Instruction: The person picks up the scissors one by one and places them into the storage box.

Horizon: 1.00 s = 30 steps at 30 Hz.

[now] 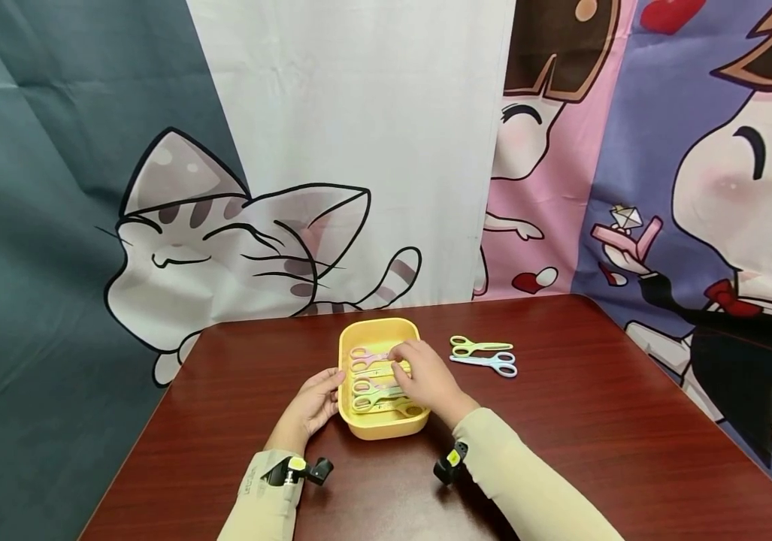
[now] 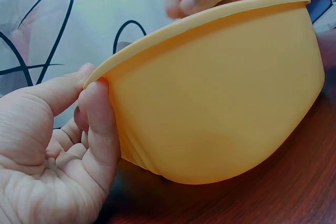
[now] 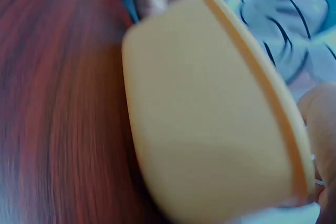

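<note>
A yellow plastic basket point(image 1: 377, 432) stands on the table with several pairs of children's scissors point(image 1: 372, 391) inside, in pink, green and yellow. My left hand point(image 1: 311, 402) holds its left side; in the left wrist view thumb and fingers pinch the rim point(image 2: 152, 40). Over the basket's right side reaches my right hand point(image 1: 426, 379), fingers bent down at the pink scissors point(image 1: 361, 357). Its palm side is hidden, and I cannot tell whether the fingers grip a pair. To the right lie green scissors point(image 1: 470, 346) and light blue scissors point(image 1: 494, 362).
The dark red wooden table point(image 1: 582, 421) extends on both sides of the basket. Behind its far edge hangs a cloth backdrop point(image 1: 358, 113) printed with a cartoon cat and figures. A small camera is strapped to each wrist.
</note>
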### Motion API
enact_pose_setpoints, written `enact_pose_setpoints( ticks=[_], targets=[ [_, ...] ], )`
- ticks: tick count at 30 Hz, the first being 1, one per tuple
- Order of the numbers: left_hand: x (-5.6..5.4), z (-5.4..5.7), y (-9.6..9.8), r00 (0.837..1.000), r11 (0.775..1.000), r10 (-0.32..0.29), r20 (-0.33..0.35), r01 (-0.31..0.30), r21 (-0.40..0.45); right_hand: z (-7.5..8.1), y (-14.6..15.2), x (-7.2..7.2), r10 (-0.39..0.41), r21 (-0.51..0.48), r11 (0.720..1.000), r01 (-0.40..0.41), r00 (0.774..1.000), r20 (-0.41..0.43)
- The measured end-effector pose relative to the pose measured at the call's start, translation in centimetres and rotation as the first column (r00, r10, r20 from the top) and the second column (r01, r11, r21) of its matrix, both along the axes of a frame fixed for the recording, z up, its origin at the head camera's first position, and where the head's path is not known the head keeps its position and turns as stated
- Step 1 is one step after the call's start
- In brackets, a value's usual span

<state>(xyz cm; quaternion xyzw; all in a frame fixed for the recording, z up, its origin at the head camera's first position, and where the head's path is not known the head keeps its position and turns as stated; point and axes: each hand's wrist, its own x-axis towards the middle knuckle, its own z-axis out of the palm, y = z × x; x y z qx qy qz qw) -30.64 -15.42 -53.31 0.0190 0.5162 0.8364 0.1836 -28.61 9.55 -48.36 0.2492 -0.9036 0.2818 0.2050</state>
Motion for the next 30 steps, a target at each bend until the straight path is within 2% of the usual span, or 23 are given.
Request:
enact_pose_setpoints(
  ticks=[4,9,11,13,16,20,24,27,30],
  targets=[
    [0.0,0.0,0.0,1.000,1.000,-0.002,-0.003,0.002,-0.003,-1.7,2.6,-0.6,-0.054,-0.141,0.989,0.049,0.998,-0.032],
    [0.1,-0.1,0.0,1.000,1.000,-0.002,-0.002,0.002,-0.012,-3.9,5.2,-0.6,-0.150,-0.293,0.946,0.140,0.989,-0.012],
    [0.1,-0.1,-0.1,1.000,1.000,0.008,-0.003,-0.008,-0.014,-4.4,5.7,-0.5,-0.141,-0.326,0.937,0.125,0.990,-0.027],
    [0.1,-0.1,-0.3,1.000,1.000,0.017,-0.003,-0.017,-0.011,-4.4,5.8,-0.4,-0.093,-0.335,0.940,0.065,0.993,-0.070],
    [0.1,-0.1,-0.3,1.000,1.000,0.025,-0.005,-0.025,-0.005,-3.7,5.3,-0.3,0.022,-0.268,0.962,-0.058,0.990,-0.137],
    [0.1,0.0,-0.3,1.000,1.000,0.014,0.000,-0.014,0.001,-2.5,4.1,0.2,0.133,-0.054,0.989,-0.141,0.982,-0.136],
    [0.1,0.0,-0.2,1.000,1.000,0.000,0.007,0.000,0.004,-1.9,3.3,0.7,0.146,0.142,0.981,-0.135,0.987,-0.072],
    [0.0,0.0,-0.1,1.000,1.000,-0.003,0.006,0.003,0.005,-1.9,3.2,0.8,0.134,0.195,0.973,-0.121,0.990,-0.051],
    [0.0,0.1,0.0,1.000,1.000,-0.002,-0.001,0.002,-0.001,-1.9,3.2,0.8,0.130,0.207,0.971,-0.116,0.990,-0.052]
  ],
)
